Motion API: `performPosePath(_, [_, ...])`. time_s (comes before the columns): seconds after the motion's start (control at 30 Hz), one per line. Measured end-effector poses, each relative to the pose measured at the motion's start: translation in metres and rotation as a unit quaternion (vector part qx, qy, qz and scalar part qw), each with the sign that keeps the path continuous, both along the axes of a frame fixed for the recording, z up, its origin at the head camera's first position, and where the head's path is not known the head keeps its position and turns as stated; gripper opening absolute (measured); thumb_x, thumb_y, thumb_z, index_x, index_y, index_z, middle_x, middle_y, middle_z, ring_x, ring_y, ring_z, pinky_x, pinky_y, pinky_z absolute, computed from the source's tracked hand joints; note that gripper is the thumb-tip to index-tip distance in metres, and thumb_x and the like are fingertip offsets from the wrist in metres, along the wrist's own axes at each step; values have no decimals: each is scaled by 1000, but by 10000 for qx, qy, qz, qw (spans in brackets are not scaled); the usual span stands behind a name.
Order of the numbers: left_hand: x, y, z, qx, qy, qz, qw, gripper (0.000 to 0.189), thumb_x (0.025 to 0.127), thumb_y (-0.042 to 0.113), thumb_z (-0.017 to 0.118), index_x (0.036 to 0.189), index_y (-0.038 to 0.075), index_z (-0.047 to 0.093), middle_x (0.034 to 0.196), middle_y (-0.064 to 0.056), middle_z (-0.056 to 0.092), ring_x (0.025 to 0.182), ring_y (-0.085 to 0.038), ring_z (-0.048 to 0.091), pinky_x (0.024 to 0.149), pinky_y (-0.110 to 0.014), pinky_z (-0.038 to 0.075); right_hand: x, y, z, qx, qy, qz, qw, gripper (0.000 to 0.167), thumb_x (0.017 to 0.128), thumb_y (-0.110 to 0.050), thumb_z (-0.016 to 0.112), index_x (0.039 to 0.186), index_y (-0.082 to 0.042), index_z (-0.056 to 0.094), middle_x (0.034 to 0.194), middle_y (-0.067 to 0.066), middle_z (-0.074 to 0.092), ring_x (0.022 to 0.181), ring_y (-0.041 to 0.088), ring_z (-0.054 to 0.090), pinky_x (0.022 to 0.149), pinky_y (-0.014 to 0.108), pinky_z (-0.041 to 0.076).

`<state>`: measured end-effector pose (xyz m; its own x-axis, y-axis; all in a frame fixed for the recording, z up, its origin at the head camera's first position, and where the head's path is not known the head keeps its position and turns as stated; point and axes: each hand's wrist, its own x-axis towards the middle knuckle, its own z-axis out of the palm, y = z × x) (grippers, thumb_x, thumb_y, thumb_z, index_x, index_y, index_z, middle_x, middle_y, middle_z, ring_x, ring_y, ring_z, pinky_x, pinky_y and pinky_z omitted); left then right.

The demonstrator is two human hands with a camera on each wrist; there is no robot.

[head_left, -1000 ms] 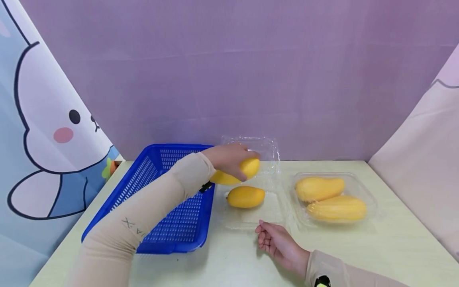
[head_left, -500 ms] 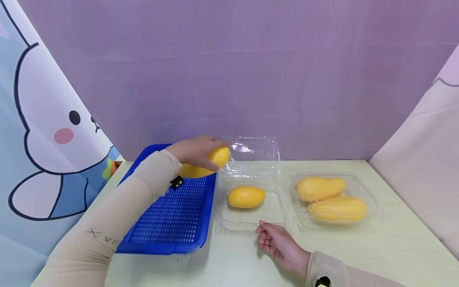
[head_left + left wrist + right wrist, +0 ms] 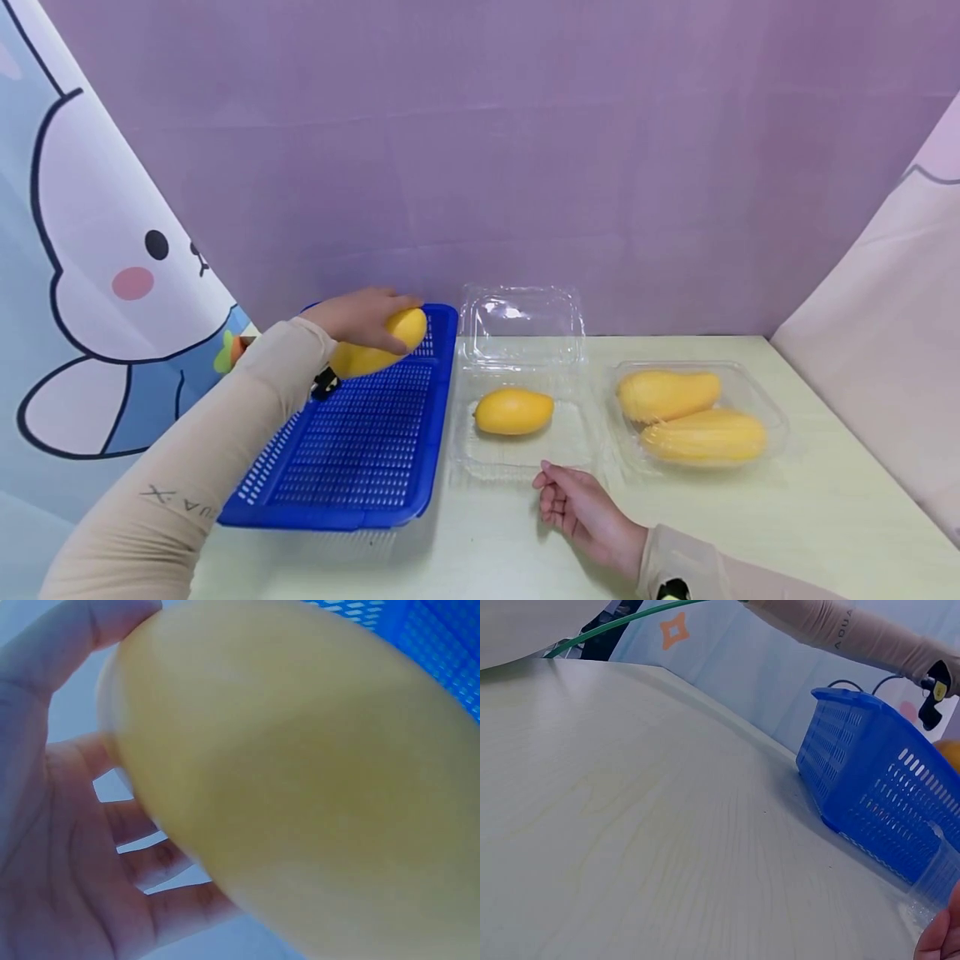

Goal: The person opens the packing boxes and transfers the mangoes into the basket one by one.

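My left hand (image 3: pixel 360 321) grips a yellow mango (image 3: pixel 375 346) over the far part of a blue plastic basket (image 3: pixel 438 450). In the left wrist view the mango (image 3: pixel 300 772) fills most of the picture, with thumb and fingers (image 3: pixel 60 645) around one end. A second mango (image 3: pixel 514 412) lies in the base of an opened clear clamshell box (image 3: pixel 525 458), whose lid (image 3: pixel 521 325) stands up behind it. My right hand (image 3: pixel 588 512) rests near the box's front edge with loosely curled fingers and holds nothing; whether its fingertip touches the box is unclear.
Right of the opened box stands another clear box (image 3: pixel 776 417) with two long yellow fruits (image 3: pixel 705 435) inside. A purple cloth (image 3: pixel 480 167) hangs behind the pale table (image 3: pixel 825 517). A printed cloth (image 3: pixel 90 250) hangs at the left.
My left hand has carried the mango leftward, from above the opened clear box to above the blue basket. My right hand and the mango in the box have stayed put.
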<state>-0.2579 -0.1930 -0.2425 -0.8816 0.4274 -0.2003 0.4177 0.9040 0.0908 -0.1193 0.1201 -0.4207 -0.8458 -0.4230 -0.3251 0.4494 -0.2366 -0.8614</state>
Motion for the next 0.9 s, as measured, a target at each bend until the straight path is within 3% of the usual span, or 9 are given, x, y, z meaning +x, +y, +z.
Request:
performPosePath(0.27, [-6,-19,-13,-135,-235,159,9995,74,83,38,64,146,13,34,133,-18,48,110,-34,47,91,-59,42,0,0,-1,-17,-17,15,10000,26,98,-28,49,81,-12,61,64,-8,56,58,2,52,60,17,47])
performPosePath(0.7, [-17,-28,-29,-260,-824,603,9944,75,83,38,64,147,12,33,131,-18,49,108,-32,49,91,-56,44,1,-1,0,33,35,-35,10000,26,98,-26,48,81,-11,61,63,-7,55,57,4,52,59,18,47])
performPosePath(0.9, [-27,-34,-38,-305,-1010,832,9909,76,83,39,65,146,10,34,132,-21,48,107,-34,50,84,-51,50,1,-1,0,31,47,-43,10000,26,98,-26,48,81,-12,60,63,-7,54,57,4,51,59,18,47])
